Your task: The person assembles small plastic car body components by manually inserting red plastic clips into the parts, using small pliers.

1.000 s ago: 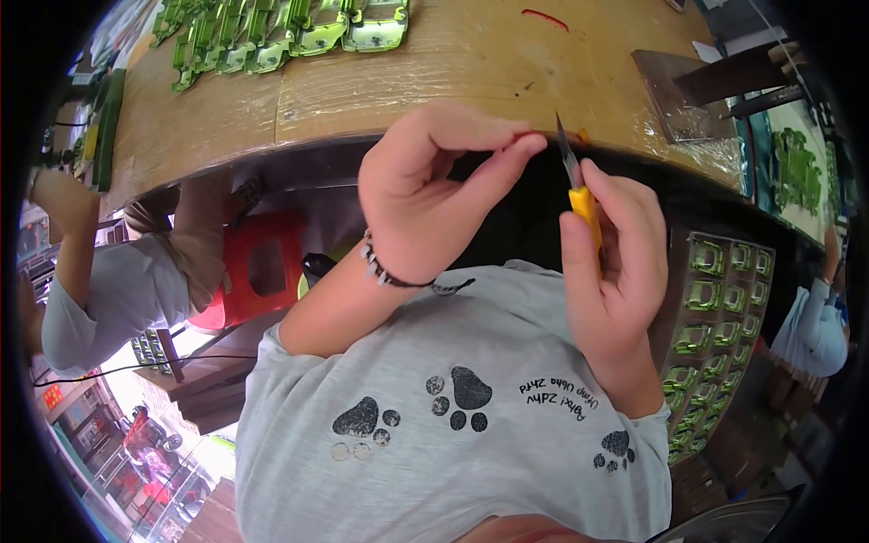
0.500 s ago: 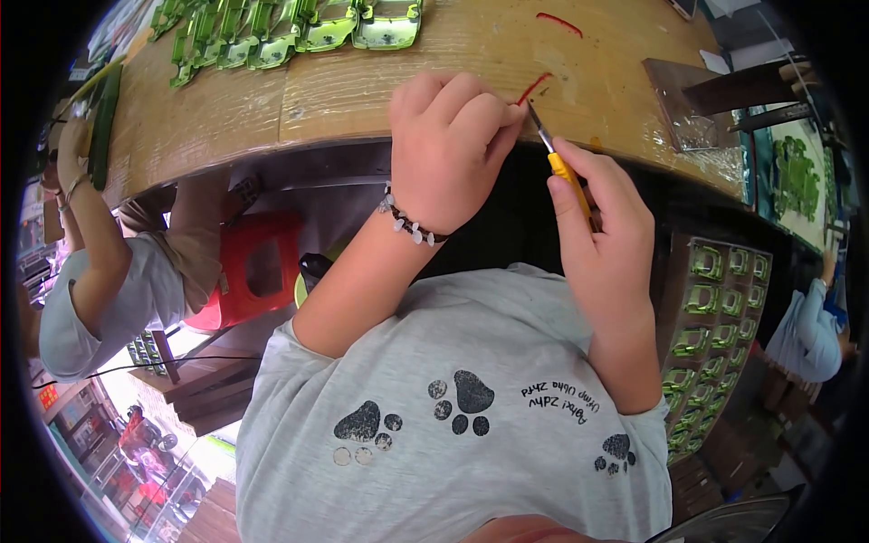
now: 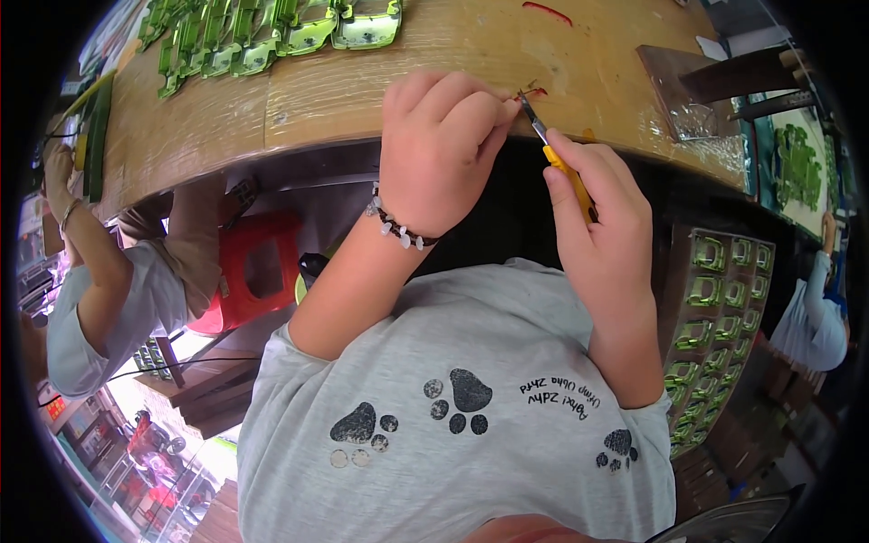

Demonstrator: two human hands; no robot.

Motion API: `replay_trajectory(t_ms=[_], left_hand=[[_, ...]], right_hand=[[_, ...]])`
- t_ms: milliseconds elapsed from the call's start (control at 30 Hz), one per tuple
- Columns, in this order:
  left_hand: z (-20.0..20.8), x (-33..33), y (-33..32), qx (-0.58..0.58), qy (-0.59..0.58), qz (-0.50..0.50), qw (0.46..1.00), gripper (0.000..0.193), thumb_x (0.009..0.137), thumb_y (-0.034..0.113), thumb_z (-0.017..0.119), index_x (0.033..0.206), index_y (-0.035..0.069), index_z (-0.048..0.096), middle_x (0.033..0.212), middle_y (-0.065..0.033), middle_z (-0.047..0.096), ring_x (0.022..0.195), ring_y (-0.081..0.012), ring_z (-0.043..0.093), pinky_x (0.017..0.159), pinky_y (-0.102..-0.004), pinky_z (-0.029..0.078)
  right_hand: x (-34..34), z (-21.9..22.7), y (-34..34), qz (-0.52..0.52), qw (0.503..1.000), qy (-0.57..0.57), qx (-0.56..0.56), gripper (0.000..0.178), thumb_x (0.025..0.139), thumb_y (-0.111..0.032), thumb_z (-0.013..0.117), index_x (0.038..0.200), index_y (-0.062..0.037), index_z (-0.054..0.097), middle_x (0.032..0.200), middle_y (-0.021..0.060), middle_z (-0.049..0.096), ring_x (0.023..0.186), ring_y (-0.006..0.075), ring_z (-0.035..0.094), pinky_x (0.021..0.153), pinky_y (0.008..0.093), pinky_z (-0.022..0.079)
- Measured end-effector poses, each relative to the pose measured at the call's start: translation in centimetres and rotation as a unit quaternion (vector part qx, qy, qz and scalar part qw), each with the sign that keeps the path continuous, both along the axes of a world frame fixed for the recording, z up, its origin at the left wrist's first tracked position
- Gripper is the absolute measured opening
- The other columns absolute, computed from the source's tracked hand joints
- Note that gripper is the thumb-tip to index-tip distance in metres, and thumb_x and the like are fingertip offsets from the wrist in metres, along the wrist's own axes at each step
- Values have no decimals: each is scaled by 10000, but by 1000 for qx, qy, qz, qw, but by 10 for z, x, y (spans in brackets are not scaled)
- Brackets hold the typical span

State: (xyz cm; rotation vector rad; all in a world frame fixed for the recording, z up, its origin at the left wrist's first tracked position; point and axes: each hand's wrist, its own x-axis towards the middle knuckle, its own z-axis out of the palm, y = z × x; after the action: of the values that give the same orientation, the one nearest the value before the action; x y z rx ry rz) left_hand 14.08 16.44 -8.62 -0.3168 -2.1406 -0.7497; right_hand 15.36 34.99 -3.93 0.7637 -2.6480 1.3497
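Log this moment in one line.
left hand: at red strip | right hand: grips yellow-handled knife, blade by strip | table: green plastic parts

The knife (image 3: 544, 138) has a metal blade (image 3: 532, 115) and plastic handle (image 3: 553, 157), the table (image 3: 208, 136) looks wooden under glossy film (image 3: 317, 113), the green parts (image 3: 367, 33) shiny plastic, the shirt (image 3: 543, 462) matt cloth.

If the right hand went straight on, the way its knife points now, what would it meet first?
Most likely the red strip by the left hand: the tip of the knife in the right hand appears right at it, though depth makes contact unclear.
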Motion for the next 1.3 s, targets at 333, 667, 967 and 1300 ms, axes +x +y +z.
replay_trajectory(t_ms=[333,667,967,1300], left_hand=[[0,-1,-2,-19,12,-31,999,183,737,42,796,775,117,634,832,6,655,818,-233,591,736,-362,442],[40,-15,-15,-78,-12,-6,997,145,729,71,837,762,77,696,775,-35,679,758,-245,620,701,-354,495],[65,-77,-39,-225,-105,-2,969,238,884,306,725,926,76,770,825,-105,688,799,-308,658,753,-400,530],[79,-143,-7,-243,-301,157,909,364,889,379,659,845,29,746,842,-192,712,825,-363,692,764,-472,554]], right_hand=[[-3,3,5,-5,998,55,-7,222,935,-19,639,1155,5,659,945,153,657,804,324,654,716,366,531],[-9,-11,27,-104,991,60,-57,243,947,-1,646,1188,25,654,1032,177,687,910,299,682,834,339,540],[-2,-11,33,-90,994,24,-55,257,946,-6,647,1201,27,643,1041,171,684,929,287,684,844,335,541],[0,-14,39,-75,995,15,-57,249,948,-2,638,1195,23,630,1012,166,666,883,301,667,799,335,540]])
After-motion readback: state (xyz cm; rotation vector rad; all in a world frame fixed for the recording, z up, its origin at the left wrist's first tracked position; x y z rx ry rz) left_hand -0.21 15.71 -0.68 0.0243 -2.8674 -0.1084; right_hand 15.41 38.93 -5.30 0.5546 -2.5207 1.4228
